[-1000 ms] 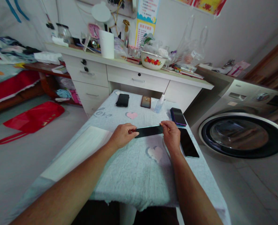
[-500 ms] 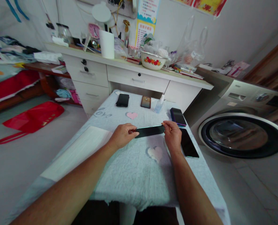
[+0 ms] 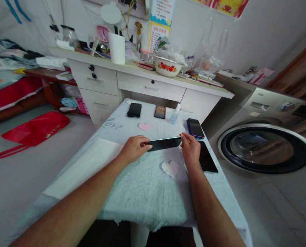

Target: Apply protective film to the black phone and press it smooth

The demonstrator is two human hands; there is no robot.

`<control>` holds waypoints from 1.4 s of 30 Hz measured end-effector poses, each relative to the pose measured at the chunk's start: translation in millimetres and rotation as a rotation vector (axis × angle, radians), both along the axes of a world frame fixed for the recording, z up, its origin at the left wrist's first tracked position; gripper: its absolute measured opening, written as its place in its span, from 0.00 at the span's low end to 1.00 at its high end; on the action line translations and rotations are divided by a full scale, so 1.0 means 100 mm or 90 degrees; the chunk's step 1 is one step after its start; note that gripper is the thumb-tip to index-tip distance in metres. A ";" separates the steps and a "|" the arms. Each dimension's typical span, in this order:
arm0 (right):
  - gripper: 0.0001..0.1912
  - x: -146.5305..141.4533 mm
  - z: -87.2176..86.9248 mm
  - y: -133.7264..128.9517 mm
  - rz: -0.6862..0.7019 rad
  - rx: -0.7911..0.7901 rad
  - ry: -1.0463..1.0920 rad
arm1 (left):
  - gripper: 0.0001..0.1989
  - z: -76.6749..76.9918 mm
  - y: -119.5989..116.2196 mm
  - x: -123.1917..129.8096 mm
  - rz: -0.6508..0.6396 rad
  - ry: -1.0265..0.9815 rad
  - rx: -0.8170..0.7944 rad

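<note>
Evidently both bare hands are engaged on one slim, glossy black rectangular phone [image 3: 165, 143], which sits at the centre of the dial, lying crosswise above or on the pale grey-blue fabric tablecloth [image 3: 142, 195]; whether its lower edge touches the cloth I cannot tell. The left hand [image 3: 136, 150] is clamped on the nine o'clock end, thumb on the near side and fingers behind; the right hand [image 3: 191, 150] pinches the three o'clock end at its far corner, though the fingertips hide exactly what sits beneath them. I judge the phone to be light but dense for its thinness, stiff throughout, and slick on its dark face, which probably smears and could crack if dropped or bent. The short ends and narrow rims look the safest hold, with opposed thumb and fingers, no squeezing across the broad face and no twisting between the hands. Around it, toward four o'clock and close by the right hand, lies a larger black glass-faced slab [image 3: 208, 158]; toward two o'clock, a dark purple-edged phone [image 3: 195, 128]; just past twelve, a clear plastic spray bottle [image 3: 173, 116] holding bluish liquid stands upright.
</note>
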State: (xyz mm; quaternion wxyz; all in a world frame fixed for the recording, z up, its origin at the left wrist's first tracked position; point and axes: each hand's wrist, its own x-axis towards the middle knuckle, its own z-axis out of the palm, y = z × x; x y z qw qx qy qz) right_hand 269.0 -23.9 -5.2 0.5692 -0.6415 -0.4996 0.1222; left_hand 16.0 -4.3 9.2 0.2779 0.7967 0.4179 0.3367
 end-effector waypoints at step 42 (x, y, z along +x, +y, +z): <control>0.14 -0.05 -0.08 0.01 0.030 -0.118 0.225 | 0.11 0.00 0.00 0.02 0.031 0.018 -0.001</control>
